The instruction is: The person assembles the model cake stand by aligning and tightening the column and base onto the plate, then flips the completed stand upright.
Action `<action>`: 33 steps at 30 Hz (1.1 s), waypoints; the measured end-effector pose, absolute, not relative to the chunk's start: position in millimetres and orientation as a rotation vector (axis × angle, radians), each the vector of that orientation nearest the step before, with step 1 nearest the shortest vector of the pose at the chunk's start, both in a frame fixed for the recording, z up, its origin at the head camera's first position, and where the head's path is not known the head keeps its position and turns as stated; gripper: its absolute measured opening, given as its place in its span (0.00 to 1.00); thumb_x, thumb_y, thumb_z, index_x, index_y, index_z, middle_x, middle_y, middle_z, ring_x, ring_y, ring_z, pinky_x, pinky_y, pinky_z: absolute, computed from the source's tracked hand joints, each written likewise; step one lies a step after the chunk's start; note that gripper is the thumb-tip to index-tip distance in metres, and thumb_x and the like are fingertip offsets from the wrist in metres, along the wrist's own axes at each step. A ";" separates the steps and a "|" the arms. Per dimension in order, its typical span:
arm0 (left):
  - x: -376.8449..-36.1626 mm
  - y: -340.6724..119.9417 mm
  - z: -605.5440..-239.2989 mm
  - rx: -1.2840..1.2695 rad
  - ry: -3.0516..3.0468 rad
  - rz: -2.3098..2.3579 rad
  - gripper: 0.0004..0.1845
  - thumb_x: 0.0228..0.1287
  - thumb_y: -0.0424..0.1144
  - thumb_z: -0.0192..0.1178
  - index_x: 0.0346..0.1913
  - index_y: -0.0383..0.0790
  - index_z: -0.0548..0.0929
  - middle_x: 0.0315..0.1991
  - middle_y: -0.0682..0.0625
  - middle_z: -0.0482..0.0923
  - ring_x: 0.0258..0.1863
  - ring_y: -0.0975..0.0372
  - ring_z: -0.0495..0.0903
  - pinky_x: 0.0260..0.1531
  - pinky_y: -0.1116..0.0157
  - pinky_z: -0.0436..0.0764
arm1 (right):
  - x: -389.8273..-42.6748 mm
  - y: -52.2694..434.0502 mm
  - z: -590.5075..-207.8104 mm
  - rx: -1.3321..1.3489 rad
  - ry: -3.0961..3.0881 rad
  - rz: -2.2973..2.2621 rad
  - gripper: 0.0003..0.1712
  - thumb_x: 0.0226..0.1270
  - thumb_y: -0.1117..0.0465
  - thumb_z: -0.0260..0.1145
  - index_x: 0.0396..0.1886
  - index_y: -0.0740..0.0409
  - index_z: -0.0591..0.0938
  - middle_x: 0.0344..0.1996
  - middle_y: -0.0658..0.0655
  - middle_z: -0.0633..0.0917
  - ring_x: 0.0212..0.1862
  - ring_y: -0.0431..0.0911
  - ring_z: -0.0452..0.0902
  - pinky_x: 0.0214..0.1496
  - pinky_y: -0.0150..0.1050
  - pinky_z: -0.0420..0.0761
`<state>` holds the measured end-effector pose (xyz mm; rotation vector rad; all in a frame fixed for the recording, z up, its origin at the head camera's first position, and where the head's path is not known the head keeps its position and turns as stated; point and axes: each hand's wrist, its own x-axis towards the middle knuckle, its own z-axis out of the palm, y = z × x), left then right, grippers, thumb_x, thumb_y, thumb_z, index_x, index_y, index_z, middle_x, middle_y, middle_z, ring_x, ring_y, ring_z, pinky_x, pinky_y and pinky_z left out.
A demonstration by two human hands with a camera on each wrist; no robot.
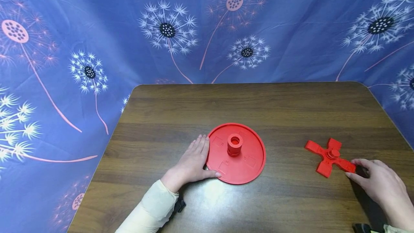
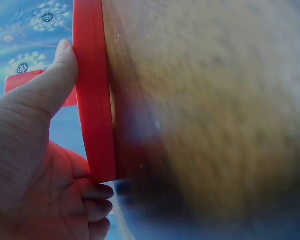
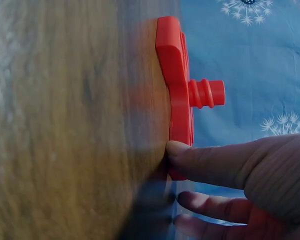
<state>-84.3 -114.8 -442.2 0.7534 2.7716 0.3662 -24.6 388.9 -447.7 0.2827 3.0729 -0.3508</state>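
So the left hand (image 1: 191,164) is laid along the left rim of a round red disc (image 1: 237,165), fingers straight and together, thumb spread away to the near edge. It isn't pinching anything, more like bracing the rim, I'd guess to keep the disc from sliding. The disc sits flat around the middle of the table, hollow hub (image 1: 234,145) standing up and uncovered.

The right hand (image 1: 380,181) has thumb and finger pinching one arm of a red cross-shaped piece (image 1: 330,159), well apart from the disc on the right. Grabbing just the end makes sense to me — it leaves the ridged post (image 3: 207,93) sticking up free.

Surface is a brown wood-grain table (image 1: 284,110) with a shiny patch of glare near the disc. Behind and to the sides hangs a blue cloth (image 1: 291,46) with a dandelion print, slightly creased.
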 end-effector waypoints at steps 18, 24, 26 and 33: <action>-84.8 -114.4 -441.3 0.741 2.764 0.330 0.64 0.51 0.73 0.60 0.75 0.28 0.48 0.76 0.35 0.47 0.76 0.46 0.44 0.73 0.53 0.48 | -24.5 361.4 -412.6 0.185 3.263 -0.922 0.17 0.56 0.58 0.74 0.40 0.62 0.80 0.22 0.26 0.76 0.24 0.14 0.65 0.23 0.25 0.64; -83.9 -114.0 -439.7 0.723 2.756 0.336 0.64 0.51 0.73 0.60 0.76 0.29 0.48 0.76 0.36 0.46 0.76 0.47 0.43 0.73 0.53 0.48 | -37.8 334.4 -396.9 0.099 3.302 -1.190 0.16 0.53 0.66 0.76 0.41 0.62 0.81 0.28 0.18 0.73 0.29 0.13 0.69 0.27 0.14 0.69; -84.5 -113.8 -440.1 0.721 2.754 0.329 0.64 0.51 0.73 0.60 0.76 0.29 0.48 0.76 0.36 0.46 0.76 0.47 0.43 0.73 0.54 0.48 | -41.6 324.8 -392.4 0.075 3.289 -1.296 0.18 0.53 0.69 0.76 0.43 0.63 0.81 0.30 0.20 0.75 0.30 0.14 0.72 0.30 0.13 0.71; -84.7 -114.3 -440.7 0.714 2.751 0.312 0.64 0.51 0.73 0.60 0.76 0.29 0.48 0.76 0.36 0.46 0.76 0.48 0.43 0.73 0.54 0.48 | -51.7 289.4 -380.2 0.015 3.217 -1.583 0.20 0.56 0.72 0.73 0.50 0.65 0.81 0.34 0.29 0.81 0.35 0.21 0.77 0.38 0.13 0.73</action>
